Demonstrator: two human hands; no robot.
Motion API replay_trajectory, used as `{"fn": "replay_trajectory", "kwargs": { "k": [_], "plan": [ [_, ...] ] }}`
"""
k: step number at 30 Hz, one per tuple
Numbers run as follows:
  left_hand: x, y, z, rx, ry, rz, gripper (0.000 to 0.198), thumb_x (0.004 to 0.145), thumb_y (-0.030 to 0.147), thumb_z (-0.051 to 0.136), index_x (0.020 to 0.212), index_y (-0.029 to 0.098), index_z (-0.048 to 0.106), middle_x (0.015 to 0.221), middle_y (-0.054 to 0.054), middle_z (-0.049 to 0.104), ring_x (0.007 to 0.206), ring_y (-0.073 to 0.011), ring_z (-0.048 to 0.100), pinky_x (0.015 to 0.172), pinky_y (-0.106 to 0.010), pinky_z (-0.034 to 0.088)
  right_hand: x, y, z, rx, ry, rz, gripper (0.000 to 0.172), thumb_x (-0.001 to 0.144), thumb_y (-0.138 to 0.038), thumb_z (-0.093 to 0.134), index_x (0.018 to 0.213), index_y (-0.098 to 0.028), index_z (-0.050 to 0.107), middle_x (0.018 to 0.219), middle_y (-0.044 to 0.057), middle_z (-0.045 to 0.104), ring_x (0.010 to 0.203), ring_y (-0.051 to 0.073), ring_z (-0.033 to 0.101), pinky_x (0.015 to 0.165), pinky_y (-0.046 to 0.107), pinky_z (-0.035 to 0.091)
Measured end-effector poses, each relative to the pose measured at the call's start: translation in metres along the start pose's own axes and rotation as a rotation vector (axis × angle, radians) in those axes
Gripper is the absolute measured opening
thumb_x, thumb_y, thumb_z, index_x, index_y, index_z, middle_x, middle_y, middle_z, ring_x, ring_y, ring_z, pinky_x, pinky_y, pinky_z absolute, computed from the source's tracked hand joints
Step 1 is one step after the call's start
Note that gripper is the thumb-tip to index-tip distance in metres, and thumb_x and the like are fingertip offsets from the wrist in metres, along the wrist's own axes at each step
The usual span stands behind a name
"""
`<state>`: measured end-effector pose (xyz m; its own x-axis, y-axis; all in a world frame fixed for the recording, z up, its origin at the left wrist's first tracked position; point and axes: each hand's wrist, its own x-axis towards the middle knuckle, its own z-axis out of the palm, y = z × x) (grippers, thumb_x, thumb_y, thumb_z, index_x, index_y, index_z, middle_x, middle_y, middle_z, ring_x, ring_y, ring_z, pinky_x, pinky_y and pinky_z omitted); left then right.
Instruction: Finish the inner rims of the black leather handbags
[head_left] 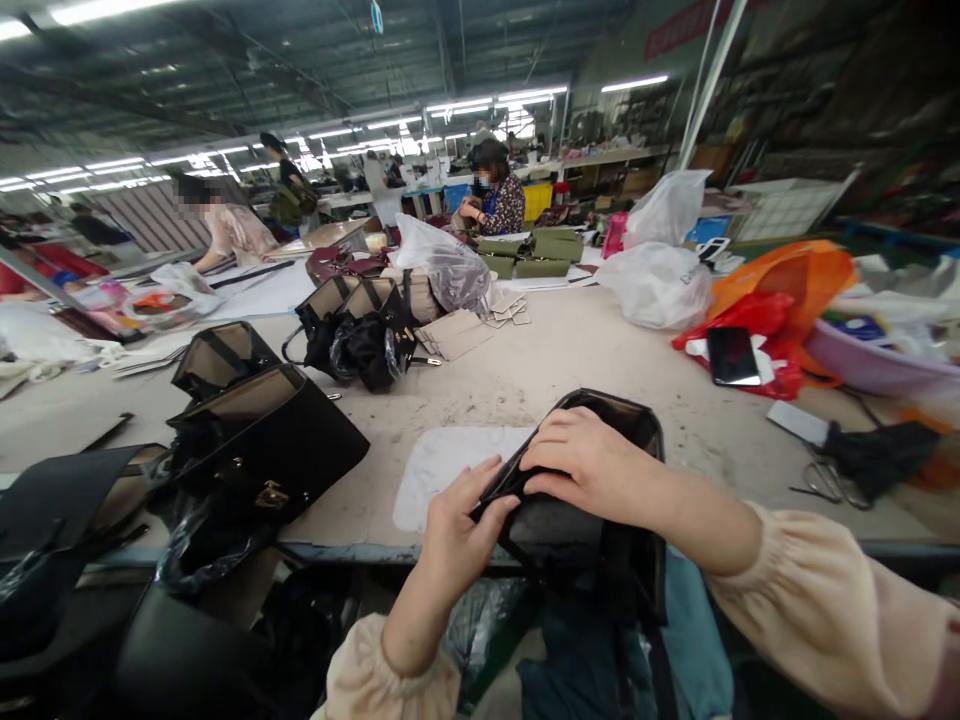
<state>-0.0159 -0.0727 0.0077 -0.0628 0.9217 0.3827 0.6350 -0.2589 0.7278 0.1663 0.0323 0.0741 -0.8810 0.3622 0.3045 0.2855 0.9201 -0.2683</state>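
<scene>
A black handbag with its mouth facing up is at the table's front edge, close to my body. My left hand pinches the bag's left rim, thumb on the near side and fingers beyond it. My right hand reaches over the opening, its fingers curled onto the same rim a little farther right. The fingertips of that hand are partly hidden inside the bag. Beneath the bag's far left side lies a white sheet on the tabletop.
Several black handbags stand at the left, more behind them. Flat beige pieces lie mid-table. To the right are a phone, red and orange bags, a purple basin and scissors. A co-worker sits across.
</scene>
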Motion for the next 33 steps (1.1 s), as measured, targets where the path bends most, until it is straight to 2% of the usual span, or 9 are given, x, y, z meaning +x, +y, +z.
{"fn": "replay_trajectory", "kwargs": {
  "k": [5, 10, 14, 17, 20, 22, 25, 33],
  "plan": [
    [0.000, -0.002, 0.001, -0.002, -0.003, 0.002, 0.033, 0.084, 0.028, 0.057, 0.117, 0.025, 0.061, 0.121, -0.004, 0.063, 0.114, -0.0212, 0.056, 0.106, -0.043, 0.039, 0.001, 0.005, 0.004, -0.001, -0.003, 0.059, 0.021, 0.088, -0.035, 0.054, 0.080, -0.023, 0.070, 0.079, 0.002, 0.069, 0.086, 0.018, 0.055, 0.083, 0.035, 0.032],
    [0.003, 0.003, 0.001, -0.004, 0.013, -0.022, 0.030, 0.084, 0.027, 0.057, 0.113, 0.022, 0.064, 0.117, -0.005, 0.065, 0.112, -0.0215, 0.058, 0.102, -0.040, 0.044, 0.003, 0.004, 0.005, -0.021, 0.009, 0.123, 0.023, 0.087, -0.035, 0.055, 0.076, -0.020, 0.068, 0.079, 0.003, 0.068, 0.084, 0.018, 0.055, 0.080, 0.034, 0.032],
    [0.004, 0.005, 0.001, -0.012, 0.028, -0.055, 0.031, 0.084, 0.027, 0.058, 0.114, 0.020, 0.063, 0.117, -0.006, 0.065, 0.110, -0.0210, 0.060, 0.099, -0.036, 0.047, 0.003, 0.000, 0.005, -0.039, 0.039, 0.100, 0.021, 0.087, -0.032, 0.054, 0.077, -0.018, 0.066, 0.078, 0.005, 0.066, 0.084, 0.019, 0.055, 0.079, 0.034, 0.036],
    [0.004, 0.004, 0.001, -0.014, 0.034, -0.057, 0.031, 0.083, 0.027, 0.059, 0.113, 0.020, 0.063, 0.116, -0.006, 0.065, 0.108, -0.0209, 0.060, 0.098, -0.036, 0.048, 0.001, -0.005, 0.003, 0.004, 0.047, 0.002, 0.014, 0.087, -0.027, 0.053, 0.091, -0.019, 0.064, 0.087, 0.005, 0.065, 0.086, 0.018, 0.056, 0.078, 0.032, 0.040],
    [0.003, 0.003, 0.000, -0.016, 0.028, -0.053, 0.030, 0.082, 0.026, 0.060, 0.111, 0.020, 0.064, 0.116, -0.007, 0.065, 0.108, -0.0208, 0.060, 0.097, -0.036, 0.048, 0.001, -0.009, 0.001, -0.007, 0.002, -0.136, 0.029, 0.089, -0.021, 0.049, 0.117, -0.022, 0.056, 0.097, 0.005, 0.065, 0.089, 0.017, 0.057, 0.079, 0.032, 0.042],
    [0.003, 0.003, -0.001, -0.031, 0.022, -0.051, 0.030, 0.083, 0.025, 0.059, 0.112, 0.019, 0.064, 0.117, -0.007, 0.065, 0.109, -0.0201, 0.060, 0.097, -0.035, 0.048, 0.002, -0.010, 0.002, -0.033, -0.023, -0.224, 0.034, 0.090, -0.018, 0.046, 0.123, -0.023, 0.053, 0.099, 0.005, 0.065, 0.091, 0.016, 0.057, 0.080, 0.032, 0.041],
    [0.003, 0.003, -0.002, -0.046, 0.020, -0.028, 0.032, 0.083, 0.022, 0.058, 0.115, 0.018, 0.062, 0.117, -0.007, 0.065, 0.108, -0.0186, 0.060, 0.097, -0.033, 0.048, 0.004, -0.010, 0.007, -0.053, -0.028, -0.271, 0.028, 0.090, -0.018, 0.046, 0.115, -0.022, 0.058, 0.098, 0.005, 0.065, 0.092, 0.016, 0.056, 0.083, 0.033, 0.040],
    [0.001, 0.007, -0.001, -0.046, 0.012, -0.003, 0.032, 0.082, 0.021, 0.060, 0.114, 0.020, 0.063, 0.117, -0.007, 0.065, 0.108, -0.0201, 0.060, 0.097, -0.035, 0.048, 0.005, -0.012, 0.011, -0.071, -0.023, -0.218, 0.020, 0.089, -0.021, 0.046, 0.094, -0.018, 0.066, 0.086, 0.004, 0.064, 0.085, 0.016, 0.055, 0.080, 0.032, 0.039]
  ]
}}
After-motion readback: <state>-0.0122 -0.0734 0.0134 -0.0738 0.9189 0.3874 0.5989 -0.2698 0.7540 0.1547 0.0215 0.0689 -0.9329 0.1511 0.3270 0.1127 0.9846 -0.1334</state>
